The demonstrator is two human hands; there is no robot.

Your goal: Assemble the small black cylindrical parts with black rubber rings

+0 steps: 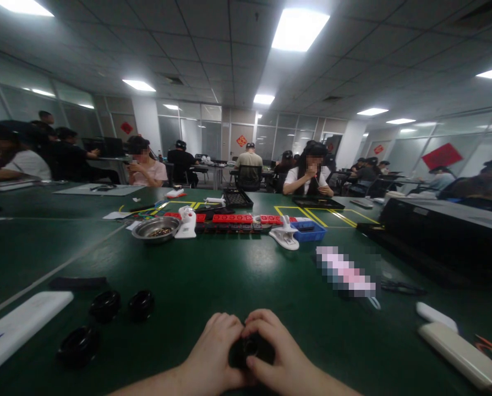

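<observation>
Low in the middle of the view, my left hand and my right hand curl round a dark, round black part. Its edge and a ring-like opening show between my fingers; most of it is hidden, and I cannot make out its exact kind. Fingers of both hands almost meet at its far side, while my right thumb presses its near side. To the left on the green table lie three glossy black rings: one ring, another ring and a nearer ring.
A metal bowl with small pieces, red strips, a white stand and a blue tray line the far side. White cases flank me, left and right. Pliers lie at right. A person sits opposite.
</observation>
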